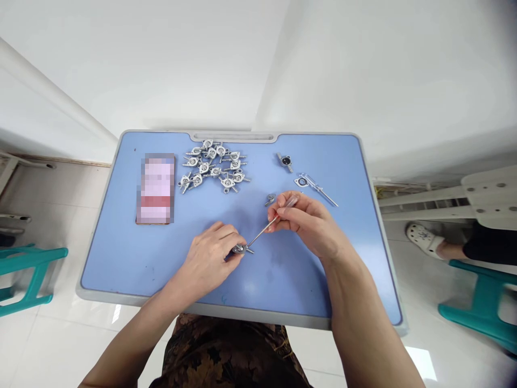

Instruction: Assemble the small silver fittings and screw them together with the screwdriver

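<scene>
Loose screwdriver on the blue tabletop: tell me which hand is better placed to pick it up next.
Right, I'd judge: the right hand is much nearer the loose screwdriver, though its grip holds a red-and-clear screwdriver. The left hand is farther off, holding a metal fitting.

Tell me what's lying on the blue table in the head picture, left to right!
Phone, bunch of silver parts, silver part with a black middle, clear-handled tool.

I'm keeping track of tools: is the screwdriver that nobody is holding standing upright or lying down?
Lying down: the loose screwdriver has its clear handle and metal shaft stretched along the blue tabletop, beyond the right hand.
</scene>
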The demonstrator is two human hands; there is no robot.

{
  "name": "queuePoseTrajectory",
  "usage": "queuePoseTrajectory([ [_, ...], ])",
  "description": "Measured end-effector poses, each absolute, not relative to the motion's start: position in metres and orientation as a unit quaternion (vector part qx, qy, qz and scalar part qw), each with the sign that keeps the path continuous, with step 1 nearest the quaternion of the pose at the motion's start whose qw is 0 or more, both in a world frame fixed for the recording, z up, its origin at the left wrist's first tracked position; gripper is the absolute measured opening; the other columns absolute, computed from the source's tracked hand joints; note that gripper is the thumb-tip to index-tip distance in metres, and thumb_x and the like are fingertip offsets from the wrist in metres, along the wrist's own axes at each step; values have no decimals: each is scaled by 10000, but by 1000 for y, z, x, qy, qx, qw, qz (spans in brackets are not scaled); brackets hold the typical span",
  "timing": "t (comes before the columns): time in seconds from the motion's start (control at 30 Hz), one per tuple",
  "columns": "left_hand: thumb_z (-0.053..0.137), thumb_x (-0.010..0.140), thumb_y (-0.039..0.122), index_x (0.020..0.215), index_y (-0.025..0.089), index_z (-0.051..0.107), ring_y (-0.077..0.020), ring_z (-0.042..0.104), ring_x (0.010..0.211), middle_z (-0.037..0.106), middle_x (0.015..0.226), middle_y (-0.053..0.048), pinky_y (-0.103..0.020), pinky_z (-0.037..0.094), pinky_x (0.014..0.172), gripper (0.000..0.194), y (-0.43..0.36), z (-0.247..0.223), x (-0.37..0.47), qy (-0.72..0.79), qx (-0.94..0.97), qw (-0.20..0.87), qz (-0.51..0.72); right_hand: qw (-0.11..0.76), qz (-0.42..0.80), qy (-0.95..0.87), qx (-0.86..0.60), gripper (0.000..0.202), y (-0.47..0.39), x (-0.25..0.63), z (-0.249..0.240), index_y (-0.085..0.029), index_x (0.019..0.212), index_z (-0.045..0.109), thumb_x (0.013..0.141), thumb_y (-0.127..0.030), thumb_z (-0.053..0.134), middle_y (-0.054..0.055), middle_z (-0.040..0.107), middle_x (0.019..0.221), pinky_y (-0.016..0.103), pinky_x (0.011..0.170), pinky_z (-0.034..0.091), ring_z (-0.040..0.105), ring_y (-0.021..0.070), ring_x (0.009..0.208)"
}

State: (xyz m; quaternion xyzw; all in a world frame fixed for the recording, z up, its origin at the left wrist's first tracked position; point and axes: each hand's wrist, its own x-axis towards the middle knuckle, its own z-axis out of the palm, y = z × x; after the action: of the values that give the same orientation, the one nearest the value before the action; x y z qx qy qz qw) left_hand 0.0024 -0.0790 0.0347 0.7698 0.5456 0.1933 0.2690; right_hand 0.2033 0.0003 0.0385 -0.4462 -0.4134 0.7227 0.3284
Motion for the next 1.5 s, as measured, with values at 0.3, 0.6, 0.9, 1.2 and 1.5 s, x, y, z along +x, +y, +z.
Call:
queuePoseTrajectory([
  [0.3, 552, 887, 124, 873, 198, 637, -162, 543, 802, 643, 835, -10, -270, 414, 627, 114, -81, 36, 2, 522, 804, 233, 164, 333, 688, -460, -452, 174, -4, 203, 43, -212, 812, 533, 795, -313, 674, -12, 634, 731, 340, 647, 567, 652, 151, 608],
  [0.6, 480, 946, 177, 892, 186, 609, -172, 543, 800, 631, 834, -26, -297, 431, 669, 140, -82, 34, 1, 491, 849, 145, 130, 337, 668, -467, -472, 178, -8, 199, 49, -200, 782, 553, 785, -320, 685, -6, 623, 721, 332, 645, 576, 654, 149, 610],
  [0.9, 431, 960, 163, 1030, 124, 607, -196, 532, 810, 593, 857, -69, -322, 470, 708, 194, -85, 30, 1, 438, 893, 40, 95, 343, 642, -475, -493, 240, -7, 197, 46, -210, 772, 539, 774, -371, 717, -14, 621, 697, 323, 603, 595, 658, 150, 588],
  [1.2, 438, 956, 141, 965, 151, 606, -187, 525, 841, 595, 894, -66, -316, 492, 741, 169, -84, 30, 0, 461, 869, 127, 126, 381, 619, -494, -477, 264, -10, 201, 52, -215, 807, 530, 790, -401, 717, -22, 617, 688, 319, 621, 594, 661, 150, 600],
  [1.5, 463, 943, 140, 933, 161, 605, -184, 507, 840, 592, 898, -57, -317, 493, 739, 144, -82, 29, -1, 465, 861, 145, 145, 373, 620, -547, -422, 226, -16, 200, 53, -215, 856, 529, 832, -380, 682, -19, 608, 742, 297, 646, 560, 658, 140, 635],
])
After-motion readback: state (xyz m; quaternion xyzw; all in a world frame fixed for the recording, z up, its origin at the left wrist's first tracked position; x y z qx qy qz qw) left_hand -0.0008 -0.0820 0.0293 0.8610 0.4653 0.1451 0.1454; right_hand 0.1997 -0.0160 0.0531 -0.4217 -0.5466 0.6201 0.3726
